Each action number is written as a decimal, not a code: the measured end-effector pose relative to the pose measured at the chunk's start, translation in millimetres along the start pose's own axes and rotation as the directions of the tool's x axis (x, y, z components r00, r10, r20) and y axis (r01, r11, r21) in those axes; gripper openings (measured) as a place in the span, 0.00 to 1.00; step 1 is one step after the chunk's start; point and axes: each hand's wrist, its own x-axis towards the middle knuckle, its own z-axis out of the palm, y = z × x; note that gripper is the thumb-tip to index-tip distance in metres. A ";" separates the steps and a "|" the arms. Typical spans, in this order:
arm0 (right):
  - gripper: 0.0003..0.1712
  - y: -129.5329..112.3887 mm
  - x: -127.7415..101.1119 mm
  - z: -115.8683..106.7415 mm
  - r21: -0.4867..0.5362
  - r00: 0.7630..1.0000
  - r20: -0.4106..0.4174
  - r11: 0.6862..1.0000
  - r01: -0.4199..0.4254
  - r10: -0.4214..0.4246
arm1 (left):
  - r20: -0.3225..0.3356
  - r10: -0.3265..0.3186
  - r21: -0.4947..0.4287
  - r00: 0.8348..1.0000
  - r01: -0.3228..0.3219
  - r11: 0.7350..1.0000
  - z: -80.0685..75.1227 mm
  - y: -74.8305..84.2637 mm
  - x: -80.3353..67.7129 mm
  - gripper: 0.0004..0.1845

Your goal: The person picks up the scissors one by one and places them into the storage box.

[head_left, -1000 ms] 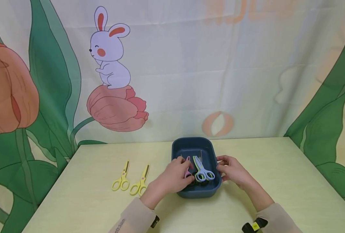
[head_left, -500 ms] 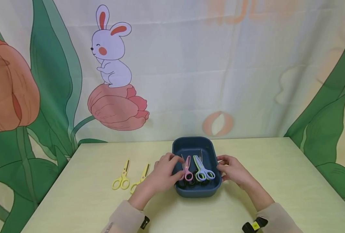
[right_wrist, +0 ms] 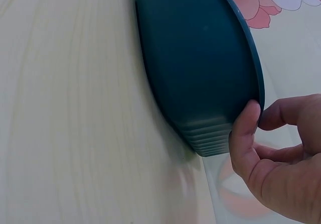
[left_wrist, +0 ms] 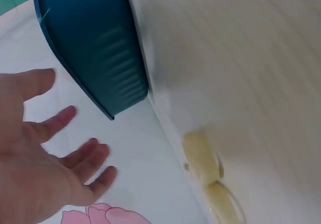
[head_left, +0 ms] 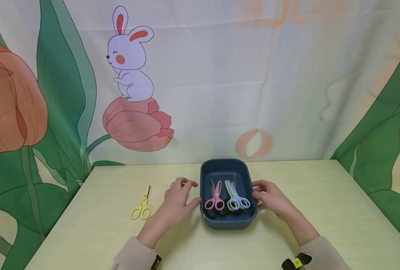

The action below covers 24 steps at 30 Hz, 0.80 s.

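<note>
A dark blue plastic bin stands on the table and contains several scissors. Pink scissors lie on its left side, and blue scissors rest over green ones on the right. Black handles show underneath. My left hand is just left of the bin, fingers spread and holding nothing; the left wrist view shows it apart from the wall. With my right hand I hold the bin's right rim, thumb on the outer wall in the right wrist view. Yellow scissors lie left of my left hand.
The pale wooden table reaches back to a hanging cloth printed with a rabbit and tulips. Yellow plastic handles on the table appear blurred in the left wrist view.
My left hand has let go of the pink scissors and moved left out of the bin. It now covers the second pair of yellow scissors. My right hand stays at the rim.
</note>
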 end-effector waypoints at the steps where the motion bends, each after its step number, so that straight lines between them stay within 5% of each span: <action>1: 0.27 0.2 -0.1 0.0 0.000 1.000 0.001 1.000 0.000 0.000 | 0.015 -0.019 0.019 1.000 0.019 1.000 -1.2 -0.6 -1.5 0.20; 7: 0.27 0.5 0.3 0.5 0.001 1.000 0.005 1.000 0.004 -0.004 | 0.116 -0.168 0.143 0.979 0.151 0.978 -7.8 -2.3 -10.6 0.25; 14: 0.27 0.6 0.5 0.2 -0.002 1.000 0.004 1.000 0.006 -0.006 | 0.193 -0.313 0.272 0.930 0.256 0.928 -11.7 -8.4 -14.7 0.31; 24: 0.26 0.6 0.5 0.4 -0.006 1.000 -0.001 1.000 0.004 -0.004 | 0.276 -0.370 0.367 0.887 0.258 0.893 -15.0 -10.0 -15.7 0.34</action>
